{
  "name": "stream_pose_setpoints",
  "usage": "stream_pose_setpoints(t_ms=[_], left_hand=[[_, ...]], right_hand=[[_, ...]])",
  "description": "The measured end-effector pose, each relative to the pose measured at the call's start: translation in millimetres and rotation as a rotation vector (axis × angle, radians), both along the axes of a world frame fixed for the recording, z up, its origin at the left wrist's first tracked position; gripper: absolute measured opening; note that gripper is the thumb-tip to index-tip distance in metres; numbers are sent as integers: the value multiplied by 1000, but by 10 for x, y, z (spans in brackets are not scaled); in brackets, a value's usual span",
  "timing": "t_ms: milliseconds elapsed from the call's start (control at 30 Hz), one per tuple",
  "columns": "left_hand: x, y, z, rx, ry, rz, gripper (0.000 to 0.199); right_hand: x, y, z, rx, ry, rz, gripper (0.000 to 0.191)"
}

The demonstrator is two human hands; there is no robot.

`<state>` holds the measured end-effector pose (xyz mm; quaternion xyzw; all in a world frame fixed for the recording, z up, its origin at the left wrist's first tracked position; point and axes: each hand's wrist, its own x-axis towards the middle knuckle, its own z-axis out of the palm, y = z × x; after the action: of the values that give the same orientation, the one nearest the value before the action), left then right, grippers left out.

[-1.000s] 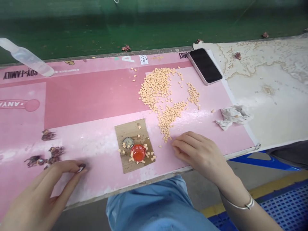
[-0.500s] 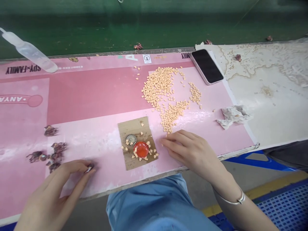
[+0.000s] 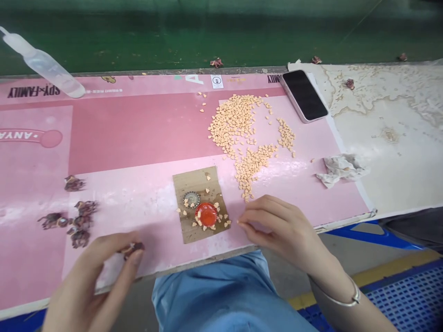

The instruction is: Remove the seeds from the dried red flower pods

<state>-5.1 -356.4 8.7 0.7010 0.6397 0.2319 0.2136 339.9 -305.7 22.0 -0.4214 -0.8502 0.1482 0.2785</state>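
Dark figure: clamped between left hand (image 3: 93,276) thumb and finger, partly hidden (image 3: 132,249)
Right hand (image 3: 277,226): fingertips together, right of cardboard (image 3: 187,233); any held piece unclear
Bottle (image 3: 51,69): tip cut off

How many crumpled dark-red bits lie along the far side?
4: one bit behind the yellow pieces, a second and third rightward by the green surface, a fourth on the map-patterned sheet.

- I see a phone (image 3: 304,96) lying with its dark screen up
- Crumpled tissue (image 3: 341,169) to my right
- Stained map sheet (image 3: 398,170) beyond it
- Blue cloth (image 3: 214,295) over my lap
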Motion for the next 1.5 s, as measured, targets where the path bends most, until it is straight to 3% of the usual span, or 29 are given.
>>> stream_pose_setpoints(t_ms=[133,200,300,500,767,967,1133,1300,1500], left_hand=[[614,18,179,-54,-340,-192,32],[859,38,210,-1,-447,-187,26],[1021,73,206,93,-468,-151,23],[998,136,264,239,-336,-213,24],[997,128,243,259,-235,-239,19],[843,26,94,262,-372,-69,34],[760,-29,-1,166,-496,48,44],[796,-8,35,126,-557,38,47],[1076,-18,160,-4,-791,327,25]], right_hand=[[-317,-110,104,-62,331,45,10],[-436,-152,117,-69,398,56,8],[-510,-182,110,-55,403,42,9],[-525,-189,109,4,339,24,11],[-531,-148,95,61,249,-59,14],[-416,-6,-24,184,90,-145,14],[-414,2,-62,184,50,-153,14],[-425,-8,-45,180,44,-147,14],[-404,26,-29,170,35,-139,16]])
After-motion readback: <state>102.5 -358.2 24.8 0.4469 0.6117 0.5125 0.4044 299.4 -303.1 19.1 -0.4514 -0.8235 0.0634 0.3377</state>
